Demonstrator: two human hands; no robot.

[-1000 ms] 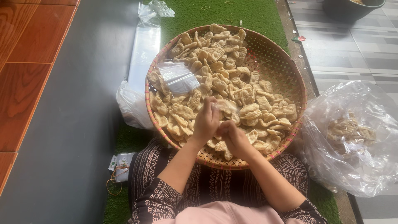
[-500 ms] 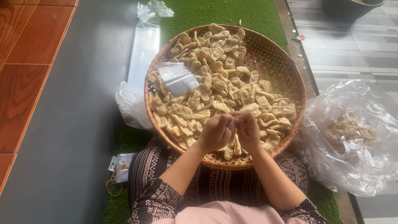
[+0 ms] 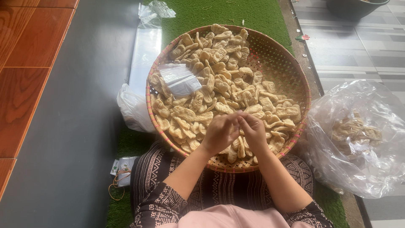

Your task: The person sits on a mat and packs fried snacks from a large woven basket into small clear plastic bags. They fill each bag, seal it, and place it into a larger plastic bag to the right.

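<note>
Pale crackers [image 3: 219, 88]: beige, ridged pieces heaped in the basket, thick on the left and middle, thin toward the far right.
Hands: left hand [image 3: 220, 134] and right hand [image 3: 253, 130] meet fingertip to fingertip over the near part of the heap, fingers curled; what they pinch between them cannot be told.
Woven basket [image 3: 291, 71]: round, shallow, resting on the person's lap, its near rim under the wrists; bare weave shows along the far right side.
Small clear bag [image 3: 179, 79]: lies flat on the crackers at the left of the basket.
Large clear bag [image 3: 358, 135]: right of the basket, just beside its rim, crumpled open with a few crackers inside.
White plastic [image 3: 134, 110]: bunched against the basket's left rim.
Plastic sheets [image 3: 145, 55]: a flat stack running far along the left.
Green mat [image 3: 236, 14]: under everything, open strip beyond the far rim.
Grey floor [image 3: 76, 126]: broad stretch to the left, with rubber bands [image 3: 116, 185] near the knee.
Red tiles [image 3: 25, 63]: far left edge.
</note>
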